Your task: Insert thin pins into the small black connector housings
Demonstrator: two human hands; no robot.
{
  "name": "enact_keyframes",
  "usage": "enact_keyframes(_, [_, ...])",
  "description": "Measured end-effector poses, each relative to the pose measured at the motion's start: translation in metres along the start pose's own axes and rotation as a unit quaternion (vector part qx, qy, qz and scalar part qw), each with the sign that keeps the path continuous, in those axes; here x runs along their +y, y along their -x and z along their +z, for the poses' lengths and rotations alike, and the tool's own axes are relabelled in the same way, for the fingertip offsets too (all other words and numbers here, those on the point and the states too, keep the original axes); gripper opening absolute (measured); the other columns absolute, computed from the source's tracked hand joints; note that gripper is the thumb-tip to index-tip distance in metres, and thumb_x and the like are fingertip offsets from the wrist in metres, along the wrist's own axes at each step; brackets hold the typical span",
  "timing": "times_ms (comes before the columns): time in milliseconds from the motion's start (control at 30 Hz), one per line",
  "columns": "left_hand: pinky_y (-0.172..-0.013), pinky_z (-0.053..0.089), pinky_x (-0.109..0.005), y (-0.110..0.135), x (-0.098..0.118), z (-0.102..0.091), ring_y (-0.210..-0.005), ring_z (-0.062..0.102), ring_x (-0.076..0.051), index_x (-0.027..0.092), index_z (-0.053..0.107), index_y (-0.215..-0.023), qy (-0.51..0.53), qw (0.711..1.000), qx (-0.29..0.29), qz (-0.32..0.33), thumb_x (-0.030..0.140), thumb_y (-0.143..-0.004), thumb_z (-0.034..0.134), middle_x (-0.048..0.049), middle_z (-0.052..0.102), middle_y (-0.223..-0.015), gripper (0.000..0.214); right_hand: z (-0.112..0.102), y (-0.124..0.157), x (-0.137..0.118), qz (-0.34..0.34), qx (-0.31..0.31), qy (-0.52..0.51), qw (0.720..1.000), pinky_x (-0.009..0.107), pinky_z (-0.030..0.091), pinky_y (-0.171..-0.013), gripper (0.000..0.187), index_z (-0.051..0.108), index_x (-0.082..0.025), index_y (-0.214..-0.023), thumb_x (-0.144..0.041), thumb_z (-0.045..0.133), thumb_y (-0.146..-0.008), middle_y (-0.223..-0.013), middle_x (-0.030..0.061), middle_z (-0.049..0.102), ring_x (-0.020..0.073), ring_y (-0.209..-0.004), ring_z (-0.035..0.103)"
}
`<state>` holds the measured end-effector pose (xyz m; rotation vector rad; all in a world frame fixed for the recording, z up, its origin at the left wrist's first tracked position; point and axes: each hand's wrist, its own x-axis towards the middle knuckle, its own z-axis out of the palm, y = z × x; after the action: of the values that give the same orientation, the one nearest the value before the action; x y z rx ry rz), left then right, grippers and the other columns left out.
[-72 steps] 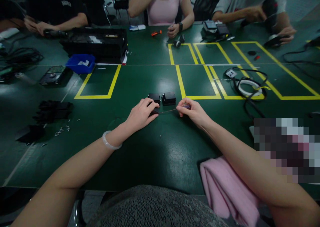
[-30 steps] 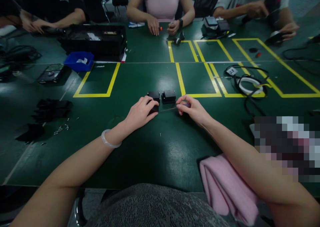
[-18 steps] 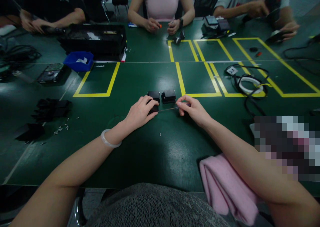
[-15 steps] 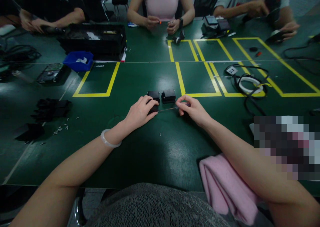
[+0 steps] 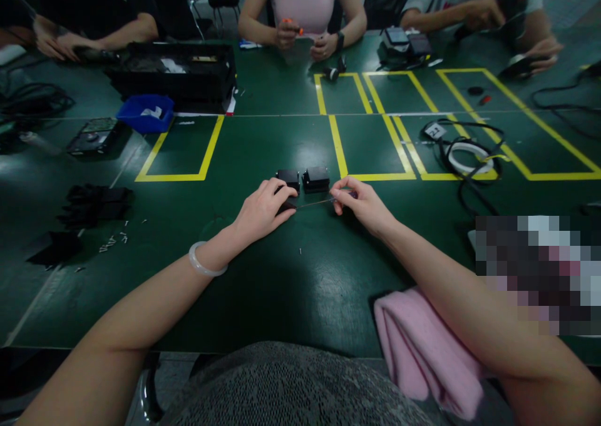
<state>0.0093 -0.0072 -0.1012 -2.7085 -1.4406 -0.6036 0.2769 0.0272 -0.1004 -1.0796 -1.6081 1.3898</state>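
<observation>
My left hand is curled over a small black block on the green table, holding it down. My right hand pinches the handle of a thin screwdriver. Its shaft lies nearly flat and points left into the block under my left fingers. Just beyond my hands sit two more small black blocks side by side. A white bangle is on my left wrist.
A tiny screw lies near my left hand. A pink cloth hangs at the near edge on the right. Black parts and loose screws lie at left, coiled cables at right, a blue bin and black tray behind. Other people work across the table.
My hands stay in place on the block and screwdriver; my right fingers shift slightly on the handle. The person opposite has lifted an orange tool off the table.
</observation>
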Motion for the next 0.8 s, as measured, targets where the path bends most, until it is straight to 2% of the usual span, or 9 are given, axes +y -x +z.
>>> enact_keyframes(267, [-0.091,0.062,-0.043,0.0007,-0.0004,-0.0001,-0.116,0.065,-0.03,0.016,0.065,-0.128,-0.001,1.0,-0.004,-0.003,0.02,-0.098,0.072,-0.0151,0.066,-0.128,0.032,-0.0026,-0.0024,0.0021,0.0,-0.002,-0.012,1.0,0.031,0.049,-0.07,0.022,0.06,-0.022,-0.096,-0.027,0.078,-0.084,-0.068,-0.0043,0.063,0.0141,-0.064,0.06])
enact_keyframes(367, [-0.091,0.062,-0.043,0.0006,0.0002,-0.0011,-0.116,0.065,-0.03,0.016,0.065,-0.128,-0.001,1.0,-0.005,-0.004,0.021,-0.098,0.072,-0.0147,0.066,-0.129,0.032,-0.0021,-0.0019,0.0011,0.0,0.0,-0.008,1.0,0.031,0.049,-0.07,0.022,0.06,-0.022,-0.095,-0.03,0.079,-0.085,-0.069,-0.0039,0.064,0.0147,-0.065,0.06])
enact_keyframes(533, [-0.09,0.062,-0.043,-0.0002,0.002,-0.002,-0.117,0.065,-0.03,0.016,0.065,-0.128,0.0,1.0,-0.006,-0.007,0.02,-0.098,0.072,-0.0147,0.067,-0.128,0.031,-0.0006,0.0003,-0.0018,-0.002,0.005,0.028,1.0,0.029,0.042,-0.066,0.019,0.061,-0.022,-0.092,-0.037,0.072,-0.093,-0.058,-0.0054,0.059,0.0135,-0.059,0.055])
enact_keyframes(800, [-0.09,0.062,-0.043,0.0,-0.0003,-0.0007,-0.115,0.065,-0.03,0.015,0.065,-0.127,-0.003,1.0,0.001,0.003,0.02,-0.097,0.073,-0.0152,0.067,-0.127,0.031,-0.004,-0.0021,0.0009,-0.007,-0.01,0.005,1.0,0.03,0.045,-0.068,0.023,0.06,-0.022,-0.097,-0.03,0.077,-0.084,-0.065,-0.0057,0.06,0.0146,-0.063,0.058])
